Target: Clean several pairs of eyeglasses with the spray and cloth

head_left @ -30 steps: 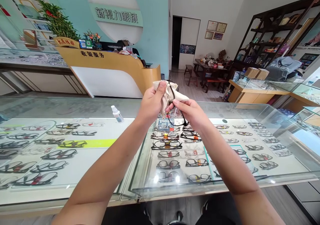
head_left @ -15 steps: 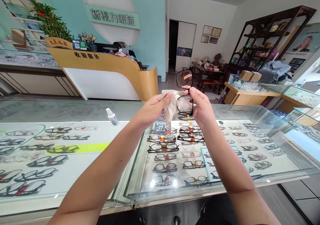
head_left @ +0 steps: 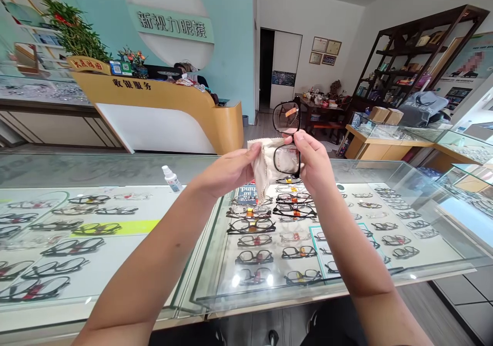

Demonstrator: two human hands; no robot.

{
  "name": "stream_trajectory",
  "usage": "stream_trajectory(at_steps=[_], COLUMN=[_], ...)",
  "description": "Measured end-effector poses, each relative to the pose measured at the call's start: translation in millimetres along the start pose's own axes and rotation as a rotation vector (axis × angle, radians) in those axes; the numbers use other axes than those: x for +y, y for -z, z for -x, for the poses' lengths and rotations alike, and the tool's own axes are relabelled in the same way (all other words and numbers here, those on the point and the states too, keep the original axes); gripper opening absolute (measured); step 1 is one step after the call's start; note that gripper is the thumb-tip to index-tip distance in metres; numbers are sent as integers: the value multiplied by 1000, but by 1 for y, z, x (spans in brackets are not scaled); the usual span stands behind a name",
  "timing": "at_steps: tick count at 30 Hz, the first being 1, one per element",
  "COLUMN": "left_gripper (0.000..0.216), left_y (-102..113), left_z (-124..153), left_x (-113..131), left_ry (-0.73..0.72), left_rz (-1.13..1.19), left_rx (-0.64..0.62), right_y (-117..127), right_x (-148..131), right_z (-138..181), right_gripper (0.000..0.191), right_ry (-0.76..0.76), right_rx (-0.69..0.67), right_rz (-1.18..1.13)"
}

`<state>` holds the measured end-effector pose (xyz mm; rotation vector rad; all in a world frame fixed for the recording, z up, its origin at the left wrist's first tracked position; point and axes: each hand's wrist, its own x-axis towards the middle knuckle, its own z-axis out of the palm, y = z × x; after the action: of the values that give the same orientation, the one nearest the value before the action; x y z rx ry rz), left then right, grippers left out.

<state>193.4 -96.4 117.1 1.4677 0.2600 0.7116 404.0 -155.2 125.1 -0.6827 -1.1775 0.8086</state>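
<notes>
1 pale cloth (head_left: pixel 261 170) is pinched in the left hand (head_left: pixel 234 169); at its 2 o'clock, black glasses (head_left: pixel 287 120) stand on end, gripped near the bridge by the right hand (head_left: pixel 315 155). Spray bottle (head_left: pixel 172 180) at 9 o'clock.

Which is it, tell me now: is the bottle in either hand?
No, the bottle stands on the glass counter, while the left hand holds the cloth and the right hand the glasses.

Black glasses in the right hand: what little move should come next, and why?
Maybe the left hand should fold the cloth over the lower lens: the cloth shows through it, and the right hand grips the glasses between their lenses.
</notes>
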Motion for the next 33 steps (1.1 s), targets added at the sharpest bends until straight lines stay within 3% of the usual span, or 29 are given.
stream_trajectory(at_steps=[3, 9, 17, 23, 28, 33], left_gripper=[62, 53, 63, 53, 52, 43], left_y=[2, -5, -21, -33, -36, -31], left_z=[1, 1, 0, -2, -2, -4], left_x=[2, 3, 17, 21, 14, 5], left_ry=[-23, -43, -76, -204, -157, -165], left_rz=[65, 135, 360, 475, 464, 289], left_rx=[-72, -88, 33, 225, 131, 18], right_y=[1, -6, -7, -12, -20, -25], right_x=[-3, -6, -7, -6, 3, 2], right_z=[0, 5, 8, 13, 17, 18], right_gripper=[39, 39, 34, 23, 26, 25], right_ry=[10, -30, -12, 81, 70, 19], right_rx=[-22, -95, -52, -8, 18, 82], right_rz=[1, 4, 15, 62, 16, -98])
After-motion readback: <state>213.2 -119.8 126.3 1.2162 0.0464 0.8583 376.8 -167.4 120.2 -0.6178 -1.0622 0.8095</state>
